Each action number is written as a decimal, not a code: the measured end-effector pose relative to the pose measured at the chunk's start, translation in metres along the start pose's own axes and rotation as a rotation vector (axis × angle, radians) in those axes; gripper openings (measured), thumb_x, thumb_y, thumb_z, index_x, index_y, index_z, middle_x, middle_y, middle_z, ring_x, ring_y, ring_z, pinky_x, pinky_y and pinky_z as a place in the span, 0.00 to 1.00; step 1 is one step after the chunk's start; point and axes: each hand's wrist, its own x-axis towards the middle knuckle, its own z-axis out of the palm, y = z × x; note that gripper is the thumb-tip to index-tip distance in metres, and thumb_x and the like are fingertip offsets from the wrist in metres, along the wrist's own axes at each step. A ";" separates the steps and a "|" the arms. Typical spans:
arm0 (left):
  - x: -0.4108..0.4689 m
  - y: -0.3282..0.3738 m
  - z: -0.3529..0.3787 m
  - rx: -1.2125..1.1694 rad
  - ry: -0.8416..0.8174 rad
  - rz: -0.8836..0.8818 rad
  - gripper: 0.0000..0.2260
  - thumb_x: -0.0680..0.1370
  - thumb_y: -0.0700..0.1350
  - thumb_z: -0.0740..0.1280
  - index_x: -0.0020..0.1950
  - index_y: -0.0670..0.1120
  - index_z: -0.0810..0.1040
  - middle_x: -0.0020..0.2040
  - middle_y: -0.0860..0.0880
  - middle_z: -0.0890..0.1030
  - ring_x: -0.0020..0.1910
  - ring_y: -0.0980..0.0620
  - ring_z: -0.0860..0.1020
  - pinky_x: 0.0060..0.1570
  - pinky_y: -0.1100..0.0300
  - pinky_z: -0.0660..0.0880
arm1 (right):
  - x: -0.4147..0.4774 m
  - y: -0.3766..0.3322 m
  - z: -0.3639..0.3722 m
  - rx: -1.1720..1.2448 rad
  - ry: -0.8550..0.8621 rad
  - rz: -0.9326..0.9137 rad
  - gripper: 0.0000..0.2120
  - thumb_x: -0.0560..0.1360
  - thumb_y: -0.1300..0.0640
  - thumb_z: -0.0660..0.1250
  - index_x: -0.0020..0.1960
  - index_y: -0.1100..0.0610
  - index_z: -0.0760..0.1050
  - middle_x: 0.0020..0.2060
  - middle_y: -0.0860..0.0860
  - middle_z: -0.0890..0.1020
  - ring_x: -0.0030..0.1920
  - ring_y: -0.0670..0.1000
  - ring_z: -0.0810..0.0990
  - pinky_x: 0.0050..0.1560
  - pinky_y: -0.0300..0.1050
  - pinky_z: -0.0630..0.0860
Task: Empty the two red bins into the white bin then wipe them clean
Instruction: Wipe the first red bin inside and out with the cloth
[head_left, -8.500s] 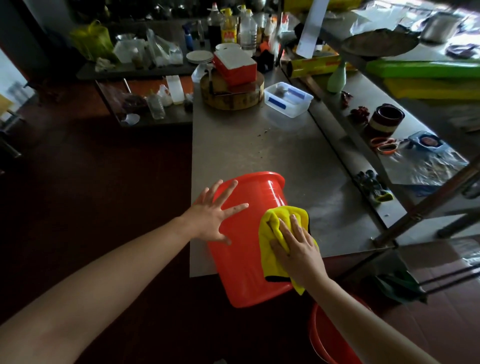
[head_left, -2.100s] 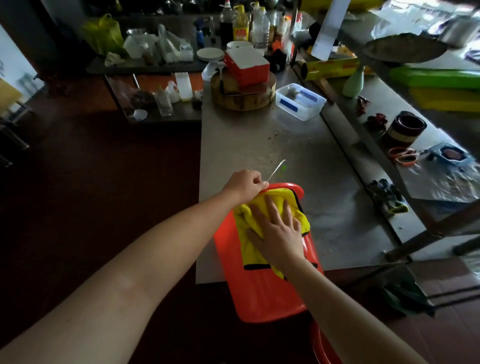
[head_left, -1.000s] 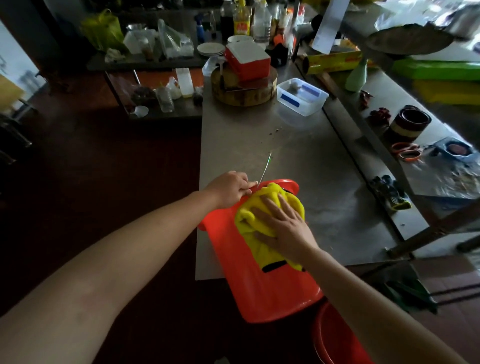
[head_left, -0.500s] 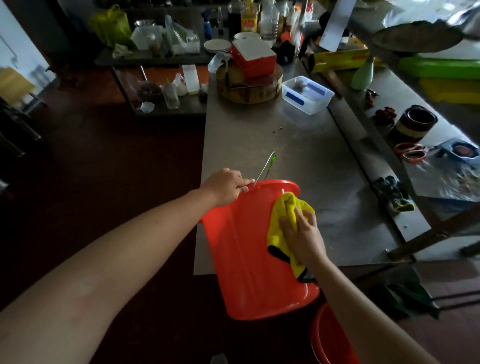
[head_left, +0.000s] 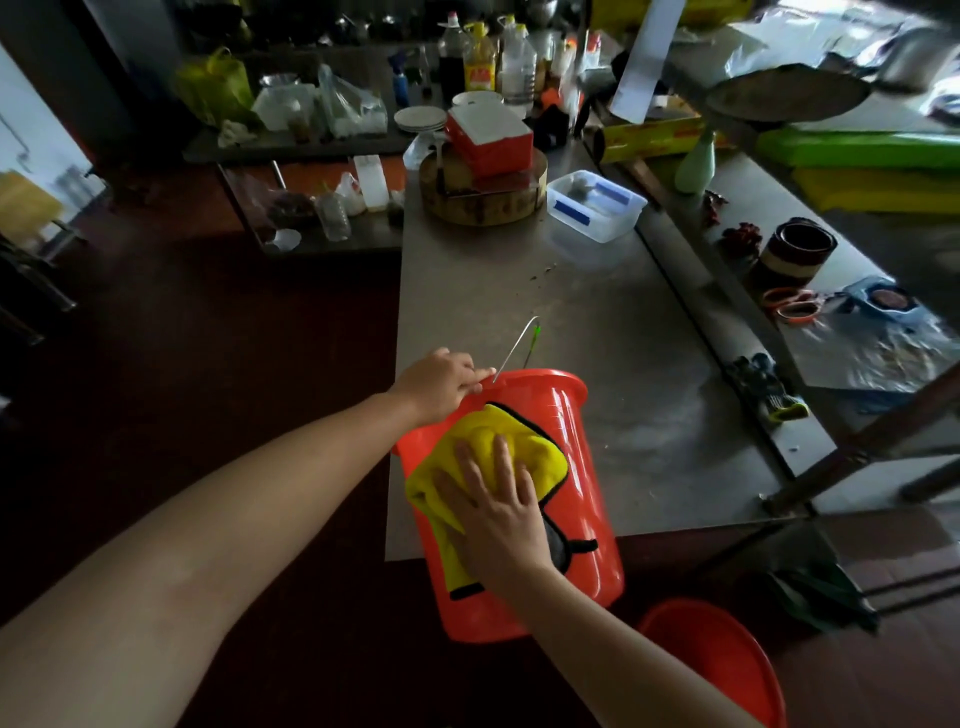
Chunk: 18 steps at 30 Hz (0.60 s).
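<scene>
red bin (head_left: 587, 467): on its side at the near tabletop (head_left: 597, 322) edge, base hanging off toward the body, mouth facing away
long axis: near-to-far, so probably best wiped lengthwise
left hand (head_left: 441, 382): at the far end, fingers clenched on the rim right by the wire handle (head_left: 514, 348)
right hand (head_left: 498, 509): fingers flat and spread, pressing the yellow cloth (head_left: 498, 431) onto the upturned wall, mid-length
other bin (head_left: 717, 654): on the floor, lower right, likely next

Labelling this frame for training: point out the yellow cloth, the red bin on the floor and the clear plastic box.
yellow cloth (head_left: 488, 422): head view, bare upper fold.
red plastic bin on the floor (head_left: 717, 660): head view, red wall.
clear plastic box (head_left: 626, 223): head view, near side wall.
</scene>
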 end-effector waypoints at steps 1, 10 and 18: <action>-0.003 -0.001 0.000 -0.005 0.006 0.004 0.17 0.83 0.46 0.65 0.72 0.52 0.75 0.55 0.49 0.80 0.54 0.43 0.73 0.57 0.53 0.72 | -0.002 0.005 -0.002 0.015 -0.005 -0.007 0.29 0.78 0.36 0.56 0.78 0.39 0.61 0.81 0.50 0.57 0.80 0.67 0.46 0.73 0.69 0.60; -0.015 -0.005 0.004 -0.073 0.052 -0.037 0.16 0.82 0.44 0.67 0.70 0.48 0.78 0.55 0.50 0.81 0.52 0.46 0.72 0.57 0.57 0.70 | -0.027 0.096 0.001 0.472 -0.012 0.389 0.31 0.78 0.28 0.50 0.78 0.30 0.48 0.82 0.42 0.47 0.81 0.56 0.50 0.74 0.60 0.62; -0.018 -0.001 0.004 -0.075 0.091 -0.046 0.17 0.82 0.45 0.67 0.71 0.50 0.77 0.55 0.52 0.82 0.51 0.50 0.70 0.59 0.57 0.71 | -0.042 0.091 0.002 0.559 -0.004 0.554 0.31 0.80 0.36 0.59 0.80 0.39 0.54 0.82 0.46 0.51 0.80 0.60 0.56 0.73 0.59 0.65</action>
